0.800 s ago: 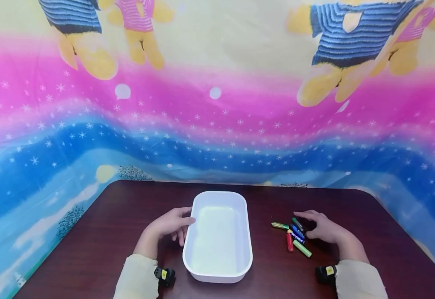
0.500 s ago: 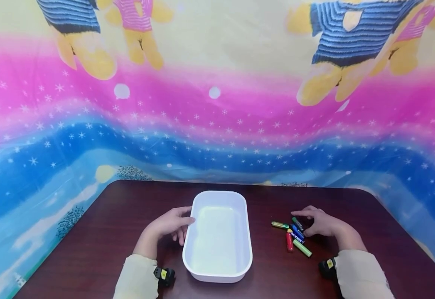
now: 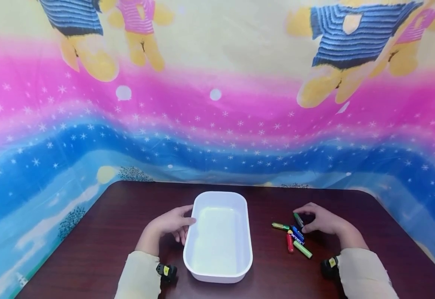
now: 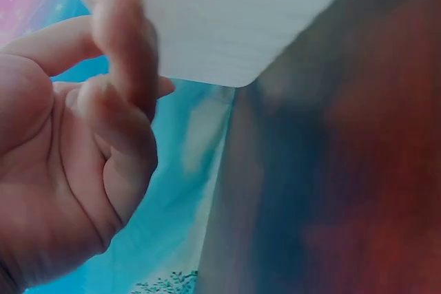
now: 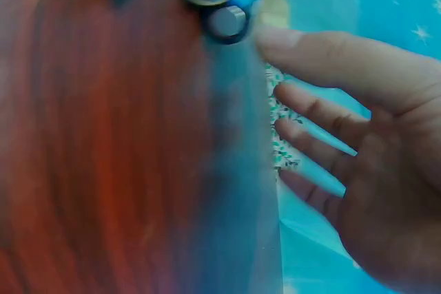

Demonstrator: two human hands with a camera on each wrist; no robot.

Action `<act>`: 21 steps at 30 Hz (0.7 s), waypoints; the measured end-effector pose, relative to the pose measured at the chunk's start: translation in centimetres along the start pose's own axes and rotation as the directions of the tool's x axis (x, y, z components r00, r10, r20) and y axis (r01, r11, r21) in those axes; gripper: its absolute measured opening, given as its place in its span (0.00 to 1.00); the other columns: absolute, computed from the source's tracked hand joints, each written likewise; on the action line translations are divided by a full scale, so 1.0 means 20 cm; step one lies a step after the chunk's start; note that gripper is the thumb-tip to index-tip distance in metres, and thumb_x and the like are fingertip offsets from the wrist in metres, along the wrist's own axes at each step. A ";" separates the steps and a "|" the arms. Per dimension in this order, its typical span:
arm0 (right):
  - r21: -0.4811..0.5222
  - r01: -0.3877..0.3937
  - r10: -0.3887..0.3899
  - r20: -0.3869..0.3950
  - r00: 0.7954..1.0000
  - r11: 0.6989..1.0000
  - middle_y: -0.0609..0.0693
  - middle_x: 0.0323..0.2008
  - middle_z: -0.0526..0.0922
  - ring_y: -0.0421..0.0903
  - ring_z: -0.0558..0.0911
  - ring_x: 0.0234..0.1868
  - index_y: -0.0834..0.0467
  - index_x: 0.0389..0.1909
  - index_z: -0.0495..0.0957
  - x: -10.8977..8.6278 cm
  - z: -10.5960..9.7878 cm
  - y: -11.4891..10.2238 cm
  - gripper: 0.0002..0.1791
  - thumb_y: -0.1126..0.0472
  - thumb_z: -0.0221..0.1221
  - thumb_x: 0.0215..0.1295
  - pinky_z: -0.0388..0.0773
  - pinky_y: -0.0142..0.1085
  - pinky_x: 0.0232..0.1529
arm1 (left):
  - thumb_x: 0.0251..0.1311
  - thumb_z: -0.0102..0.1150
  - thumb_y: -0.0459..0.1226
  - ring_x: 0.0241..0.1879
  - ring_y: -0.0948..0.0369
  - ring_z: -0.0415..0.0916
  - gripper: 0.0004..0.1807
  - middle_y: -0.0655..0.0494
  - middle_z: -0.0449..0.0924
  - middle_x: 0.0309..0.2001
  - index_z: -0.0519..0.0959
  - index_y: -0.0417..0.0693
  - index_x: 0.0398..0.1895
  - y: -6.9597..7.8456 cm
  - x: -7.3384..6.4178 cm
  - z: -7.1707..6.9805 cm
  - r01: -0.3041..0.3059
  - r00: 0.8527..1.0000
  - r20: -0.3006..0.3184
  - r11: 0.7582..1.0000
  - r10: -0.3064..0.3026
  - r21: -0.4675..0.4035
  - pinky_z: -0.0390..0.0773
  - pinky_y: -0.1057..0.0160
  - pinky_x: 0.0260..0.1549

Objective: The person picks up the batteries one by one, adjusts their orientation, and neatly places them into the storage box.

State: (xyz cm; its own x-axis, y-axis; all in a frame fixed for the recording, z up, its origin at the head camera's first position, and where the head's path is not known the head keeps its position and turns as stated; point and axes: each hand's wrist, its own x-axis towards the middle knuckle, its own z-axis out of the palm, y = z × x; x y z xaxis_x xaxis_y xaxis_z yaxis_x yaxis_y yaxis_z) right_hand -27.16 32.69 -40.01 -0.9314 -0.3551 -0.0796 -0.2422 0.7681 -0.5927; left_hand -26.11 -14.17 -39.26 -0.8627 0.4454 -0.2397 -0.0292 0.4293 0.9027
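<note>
My left hand (image 3: 174, 222) grips the left rim of a white plastic tub (image 3: 217, 276), thumb over the edge and fingers outside. In the left wrist view, bent fingers (image 4: 124, 142) lie against the tub's wall (image 4: 207, 39). To the tub's right, my right hand (image 3: 323, 220) pinches a dark green battery (image 3: 298, 220) between thumb and index finger, at the top of a small pile. Beside it lie a blue battery (image 3: 297, 232), a red one (image 3: 290, 243), a light green one (image 3: 302, 249) and a gold-green one (image 3: 280, 226). Battery ends (image 5: 227, 24) appear near my thumb in the blurred right wrist view.
The dark wooden table (image 3: 146, 195) has rounded far corners. Behind it hangs a colourful cloth (image 3: 217, 137) printed with snowflakes and bears. A small black wrist camera (image 3: 166, 272) sits at my left cuff, another device (image 3: 329, 268) at my right.
My right thumb and index finger have closed in on the dark green battery, which has shifted slightly away from the pile. My left hand and the tub stay in place.
</note>
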 end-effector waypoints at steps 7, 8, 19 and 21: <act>0.228 -0.025 0.060 -0.146 0.987 0.973 0.63 0.50 0.72 0.59 0.73 0.49 0.66 0.58 0.68 -0.01 -0.02 -0.05 0.35 0.62 0.69 0.48 0.78 0.46 0.41 | 0.64 0.52 0.39 0.15 0.56 0.75 0.32 0.44 0.76 0.22 0.56 0.38 0.68 0.03 0.00 0.00 0.061 0.997 -0.053 0.998 -0.060 0.016 0.77 0.60 0.14; 0.268 -0.035 0.078 -0.152 0.985 0.963 0.63 0.48 0.74 0.58 0.74 0.48 0.66 0.59 0.67 -0.01 -0.02 -0.06 0.36 0.62 0.68 0.49 0.78 0.45 0.41 | 0.63 0.52 0.38 0.15 0.57 0.74 0.31 0.44 0.75 0.23 0.57 0.38 0.67 0.02 0.00 0.00 0.065 0.996 -0.066 0.998 -0.065 0.000 0.77 0.60 0.14; 0.551 0.011 0.135 -0.225 0.965 0.835 0.69 0.53 0.69 0.45 0.78 0.45 0.70 0.63 0.59 0.00 0.01 -0.13 0.37 0.72 0.63 0.52 0.78 0.35 0.42 | 0.58 0.56 0.30 0.28 0.57 0.77 0.32 0.44 0.76 0.34 0.59 0.34 0.65 0.00 0.05 0.05 -0.016 0.985 -0.170 0.978 -0.020 -0.206 0.80 0.56 0.21; 0.550 0.009 0.137 -0.223 0.965 0.835 0.68 0.52 0.71 0.43 0.78 0.44 0.71 0.63 0.59 0.00 0.02 -0.14 0.37 0.71 0.64 0.52 0.78 0.35 0.43 | 0.57 0.57 0.30 0.28 0.57 0.77 0.32 0.44 0.75 0.35 0.59 0.34 0.65 -0.01 0.06 0.06 -0.025 0.984 -0.178 0.975 -0.015 -0.219 0.80 0.56 0.21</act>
State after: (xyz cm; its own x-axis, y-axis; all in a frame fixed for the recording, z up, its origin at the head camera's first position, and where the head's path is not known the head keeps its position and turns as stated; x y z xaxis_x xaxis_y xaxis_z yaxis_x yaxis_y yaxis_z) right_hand -26.30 30.29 -38.67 -0.9927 -0.1189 0.0211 -0.0613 0.3458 -0.9363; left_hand -26.44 -12.79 -40.08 -0.9383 0.2918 -0.1855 -0.1176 0.2353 0.9648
